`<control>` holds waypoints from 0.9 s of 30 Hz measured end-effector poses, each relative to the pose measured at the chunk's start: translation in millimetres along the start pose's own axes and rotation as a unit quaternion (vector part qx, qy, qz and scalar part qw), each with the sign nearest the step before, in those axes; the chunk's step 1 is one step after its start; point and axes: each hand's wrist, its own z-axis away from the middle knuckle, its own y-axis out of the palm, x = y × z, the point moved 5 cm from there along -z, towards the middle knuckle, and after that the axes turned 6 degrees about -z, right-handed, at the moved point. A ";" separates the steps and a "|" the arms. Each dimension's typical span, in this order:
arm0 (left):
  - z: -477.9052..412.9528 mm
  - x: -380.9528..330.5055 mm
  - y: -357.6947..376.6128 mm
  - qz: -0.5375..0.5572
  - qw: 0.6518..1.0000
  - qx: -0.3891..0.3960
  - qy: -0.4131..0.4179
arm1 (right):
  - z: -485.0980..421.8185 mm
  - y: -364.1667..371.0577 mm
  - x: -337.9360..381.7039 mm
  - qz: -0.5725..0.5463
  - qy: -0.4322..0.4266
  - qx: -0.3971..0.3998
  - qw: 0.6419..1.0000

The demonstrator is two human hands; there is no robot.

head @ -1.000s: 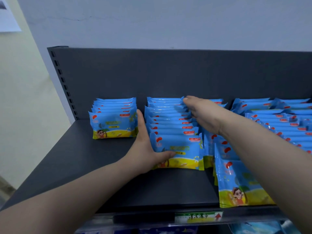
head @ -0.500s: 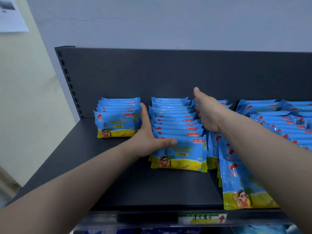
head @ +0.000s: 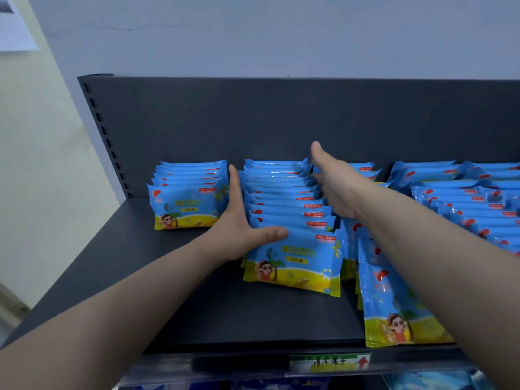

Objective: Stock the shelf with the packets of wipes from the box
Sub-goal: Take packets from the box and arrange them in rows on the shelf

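The packets of wipes (head: pixel 281 218) stand on edge on the dark shelf (head: pixel 253 313), in rows running front to back, and the middle row (head: pixel 284 192) sits between your hands. Its front packet (head: pixel 292 263) leans towards you, blue above and yellow below, with a cartoon figure in sunglasses at the lower left. Your left hand (head: pixel 239 229) lies flat against the left side of that row, fingers straight and pointing to the back, thumb stretched across the top of the front packet; it presses and clasps nothing. Your right hand (head: pixel 334 184) lies against the right side of the row farther back, thumb sticking straight up, fingers reaching down between this row and the next; it is loose and grasps no packet, though the fingertips are hidden. Just left of your left hand stands a shorter row (head: pixel 188 198) of the same packets, close to the back panel (head: pixel 281 122). To the right, more rows (head: pixel 464 198) fill the shelf, and one long row (head: pixel 394 299) reaches almost to the front edge beside your right forearm. A green and yellow price label (head: pixel 329 363) with a red arrow sits on the front rail. Behind is a pale wall (head: pixel 281 38), with a sheet of paper (head: pixel 14 29) at the upper left
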 end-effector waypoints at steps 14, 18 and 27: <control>26.9 0.6 11.2 -0.086 0.995 -0.036 0.019 | 76.0 5.5 -8.4 0.599 -0.212 0.087 0.767; 26.8 -4.0 6.4 -0.120 0.990 -0.060 0.040 | 80.1 10.2 -6.5 0.618 -0.247 0.053 0.744; 38.0 9.3 1.7 -0.107 0.993 -0.052 0.022 | 80.8 12.5 -14.4 0.577 -0.217 0.033 0.787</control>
